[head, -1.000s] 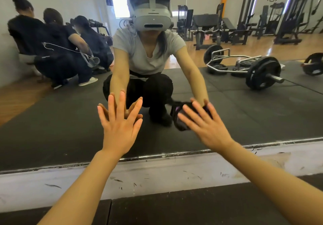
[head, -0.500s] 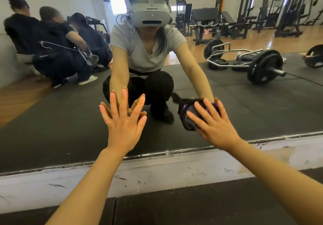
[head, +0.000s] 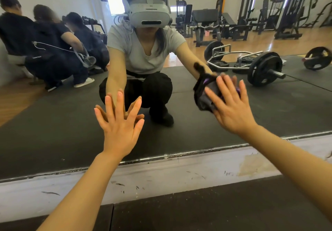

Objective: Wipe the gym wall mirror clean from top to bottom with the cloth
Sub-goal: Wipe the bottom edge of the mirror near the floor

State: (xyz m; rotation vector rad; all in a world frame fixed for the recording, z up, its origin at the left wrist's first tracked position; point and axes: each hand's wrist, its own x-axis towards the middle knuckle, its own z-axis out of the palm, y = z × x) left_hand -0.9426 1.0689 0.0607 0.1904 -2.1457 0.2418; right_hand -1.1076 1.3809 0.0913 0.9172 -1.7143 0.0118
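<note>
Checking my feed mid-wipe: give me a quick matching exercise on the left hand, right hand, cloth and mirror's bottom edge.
Column A:
1. left hand
2. right hand
3. cloth
4. mirror's bottom edge

Column B:
a. dark with purple
b. bare, fingers spread on the glass
c. below both hands
d. pressing the cloth flat

Pairs: 1-b, 2-d, 3-a, 4-c

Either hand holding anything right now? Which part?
Right hand presses the dark cloth flat against the mirror, fingers straight, covering its right part. Left hand holds nothing.
</note>
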